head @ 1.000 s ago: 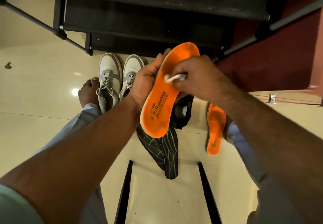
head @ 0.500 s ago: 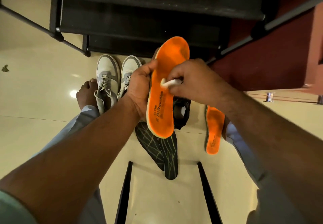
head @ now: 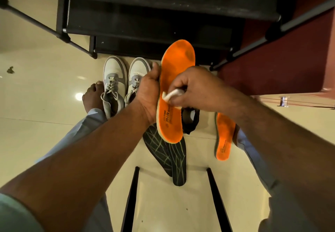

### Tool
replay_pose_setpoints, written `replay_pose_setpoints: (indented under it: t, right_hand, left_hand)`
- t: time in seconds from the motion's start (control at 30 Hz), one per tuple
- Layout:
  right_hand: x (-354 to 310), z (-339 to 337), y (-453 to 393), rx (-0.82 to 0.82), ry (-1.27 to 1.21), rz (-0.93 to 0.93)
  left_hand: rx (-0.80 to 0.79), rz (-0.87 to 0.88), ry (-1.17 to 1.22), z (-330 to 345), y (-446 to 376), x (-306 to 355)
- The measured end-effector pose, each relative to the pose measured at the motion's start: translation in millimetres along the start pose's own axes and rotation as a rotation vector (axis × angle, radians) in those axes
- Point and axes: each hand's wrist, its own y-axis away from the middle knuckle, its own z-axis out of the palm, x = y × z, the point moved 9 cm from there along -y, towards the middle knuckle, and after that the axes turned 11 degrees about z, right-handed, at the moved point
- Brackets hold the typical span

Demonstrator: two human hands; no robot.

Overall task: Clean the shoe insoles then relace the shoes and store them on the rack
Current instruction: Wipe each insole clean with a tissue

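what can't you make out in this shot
Head view only:
- Black shoe: mostly hidden behind the held orange insole and the right hand.
- White wipe: blurred, partly inside the fingers.
- Insole print: partly covered by the right hand.
- Rack: cut off by the top edge.

Held insole [head: 173, 79] orange; second floor insole [head: 224, 137] orange. Two insoles [head: 168, 152] black, yellow-green lines. Shoes [head: 125, 79] white and grey; rack [head: 145, 25] black.

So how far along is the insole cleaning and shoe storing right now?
Early. Done: nothing clearly. In hand: left hand holds an orange insole while right hand wipes it with a white cloth. Left: second orange insole, two black insoles, lacing, racking the grey sneakers.
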Motion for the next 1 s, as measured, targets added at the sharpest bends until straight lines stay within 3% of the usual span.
replay_pose_setpoints:
  t: [0.1, 0.13, 0.23, 0.33, 0.4, 0.5, 0.53, 0.67, 0.7, 0.83, 0.87, 1.0]
  right_hand:
    - [34, -42, -8, 0.306, 0.020, 0.124]
    - [39, -50, -8, 0.330, -0.025, 0.135]
    - [20, -37, 0, 0.120, -0.182, 0.030]
    - [-15, -6, 12, -0.055, -0.064, -0.123]
    - [-11, -11, 8, 0.034, -0.055, -0.114]
    - [17, -41, 1, 0.294, -0.019, 0.000]
    - [20, -42, 1, 0.299, -0.016, 0.008]
    - [-9, 0, 10, -0.050, 0.024, -0.128]
    - [-12, 3, 10, -0.065, 0.016, -0.139]
    - [17, -34, -2, 0.272, 0.003, 0.008]
    - [22, -35, -3, 0.284, 0.006, 0.032]
    - [-5, 4, 7, -0.086, -0.014, -0.076]
  left_hand:
    - [-0.021, 0.000, -0.061, 6, 4, -2]
    - [-0.033, 0.005, -0.045, 8, 5, 0]
    - [-0.063, 0.013, 0.038, 9, 3, 6]
    - [-0.126, 0.002, 0.081, 13, 5, 6]
    - [-0.135, 0.001, 0.061, 15, 7, 2]
    - [-0.143, -0.048, 0.006, 17, 8, -8]
    - [-0.130, -0.060, 0.001, 16, 7, -9]
    - [-0.065, -0.040, 0.069, 9, 4, -4]
    - [-0.062, -0.032, 0.083, 8, 3, -4]
    - [-0.173, -0.067, 0.039, 20, 5, -15]
    - [-0.183, -0.076, 0.028, 22, 6, -18]
    - [-0.114, -0.068, 0.094, 13, 5, -12]
